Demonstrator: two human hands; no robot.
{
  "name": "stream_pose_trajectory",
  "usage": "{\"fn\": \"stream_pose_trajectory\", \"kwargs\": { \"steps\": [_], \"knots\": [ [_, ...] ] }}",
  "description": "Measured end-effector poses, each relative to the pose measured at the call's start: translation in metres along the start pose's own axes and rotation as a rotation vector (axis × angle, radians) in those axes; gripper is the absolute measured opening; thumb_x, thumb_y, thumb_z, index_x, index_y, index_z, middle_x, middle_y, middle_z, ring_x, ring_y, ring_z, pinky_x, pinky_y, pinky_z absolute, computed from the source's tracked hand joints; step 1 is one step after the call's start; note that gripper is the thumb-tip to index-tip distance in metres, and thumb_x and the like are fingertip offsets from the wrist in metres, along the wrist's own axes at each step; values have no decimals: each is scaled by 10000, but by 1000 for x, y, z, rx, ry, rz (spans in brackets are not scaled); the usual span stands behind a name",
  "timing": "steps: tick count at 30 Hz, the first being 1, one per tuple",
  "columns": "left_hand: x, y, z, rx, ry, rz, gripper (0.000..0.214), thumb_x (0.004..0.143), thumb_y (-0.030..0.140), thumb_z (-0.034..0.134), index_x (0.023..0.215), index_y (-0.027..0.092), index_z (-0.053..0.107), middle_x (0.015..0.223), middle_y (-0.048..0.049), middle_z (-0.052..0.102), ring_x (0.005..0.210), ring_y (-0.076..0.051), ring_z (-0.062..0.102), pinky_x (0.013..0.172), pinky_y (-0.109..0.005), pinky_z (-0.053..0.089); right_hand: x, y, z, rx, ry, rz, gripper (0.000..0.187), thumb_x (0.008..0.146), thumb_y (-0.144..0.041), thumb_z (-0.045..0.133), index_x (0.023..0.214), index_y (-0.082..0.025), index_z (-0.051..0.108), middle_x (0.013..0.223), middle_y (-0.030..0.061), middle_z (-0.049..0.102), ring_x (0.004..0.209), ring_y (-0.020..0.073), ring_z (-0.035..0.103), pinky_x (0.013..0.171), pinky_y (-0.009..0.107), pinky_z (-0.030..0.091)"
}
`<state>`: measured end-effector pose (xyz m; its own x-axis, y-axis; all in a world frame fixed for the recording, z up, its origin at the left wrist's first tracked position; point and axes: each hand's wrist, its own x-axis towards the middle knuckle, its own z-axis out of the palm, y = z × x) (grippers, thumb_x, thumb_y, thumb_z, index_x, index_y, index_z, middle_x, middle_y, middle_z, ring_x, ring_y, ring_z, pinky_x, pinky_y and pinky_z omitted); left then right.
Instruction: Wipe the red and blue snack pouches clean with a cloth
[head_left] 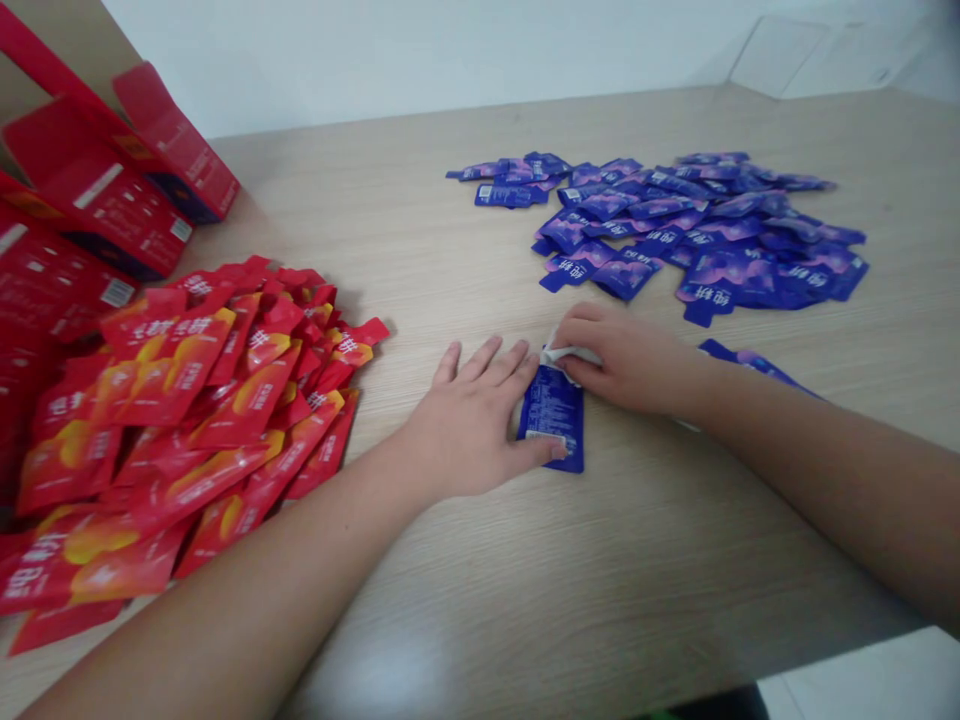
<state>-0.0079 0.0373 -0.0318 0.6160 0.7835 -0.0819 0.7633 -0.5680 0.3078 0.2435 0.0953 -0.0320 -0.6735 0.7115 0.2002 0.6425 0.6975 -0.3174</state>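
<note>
A blue sachet (564, 408) with fine white print lies flat on the wooden table. My left hand (480, 420) rests spread beside it, with the thumb across its lower part and fingertips near its upper left edge. Pinched in my right hand (619, 355) is a crumpled white tissue (559, 354), pressed against the top end of the sachet. My fingers and the tissue cover that end. Partly behind my right forearm lies another blue sachet (750, 362).
A heap of blue and purple sachets (697, 225) spreads over the back of the table (420, 240). To the left sits a pile of red and orange sachets (225, 390), with red boxes (97, 210) behind it. A white wall (420, 60) borders the far edge.
</note>
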Motion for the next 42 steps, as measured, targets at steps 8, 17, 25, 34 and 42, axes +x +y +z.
{"fn": "stream_pose_trajectory", "kwargs": {
  "steps": [8, 17, 25, 34, 42],
  "knots": [
    [-6, -5, 2, 21, 2, 100, 1236, 836, 930, 610, 1742, 188, 213, 1803, -177, 191, 1672, -445, 182, 1300, -765, -17, -5, -2, -5, 62, 186, 49, 59, 997, -289, 658, 1018, -236, 673, 1067, 102, 699, 1024, 311, 676, 903, 480, 552],
    [-7, 6, -5, 50, -26, 67, 1112, 888, 837, 645, 1729, 220, 261, 1807, -135, 217, 1663, -451, 206, 1265, -833, 78, -15, -41, -25, 312, -315, -208, 105, 990, -202, 684, 1072, -224, 745, 1120, 61, 747, 1152, 248, 659, 1046, 402, 498],
    [-7, 10, -8, 66, -20, 56, 1047, 918, 793, 627, 1716, 195, 306, 1791, -133, 271, 1651, -454, 240, 1257, -848, 123, -5, -18, -16, 42, -163, -69, 128, 996, -199, 629, 1044, -212, 746, 1034, 77, 700, 1004, 270, 669, 909, 399, 496],
    [-7, 11, -4, 65, -32, 38, 1179, 863, 879, 627, 1729, 168, 262, 1796, -168, 227, 1654, -478, 216, 1263, -847, 80, -7, -1, -19, -37, -45, -46, 202, 1054, -287, 563, 1128, -179, 717, 1122, 120, 691, 1040, 293, 665, 930, 431, 512],
    [-7, 13, -3, 52, -19, 17, 1049, 909, 798, 628, 1712, 203, 312, 1795, -145, 247, 1648, -482, 234, 1240, -876, 118, -17, -33, -29, 352, -292, -97, 208, 957, -214, 706, 1162, -243, 720, 1190, 53, 736, 1104, 241, 687, 986, 396, 524]
  ]
}}
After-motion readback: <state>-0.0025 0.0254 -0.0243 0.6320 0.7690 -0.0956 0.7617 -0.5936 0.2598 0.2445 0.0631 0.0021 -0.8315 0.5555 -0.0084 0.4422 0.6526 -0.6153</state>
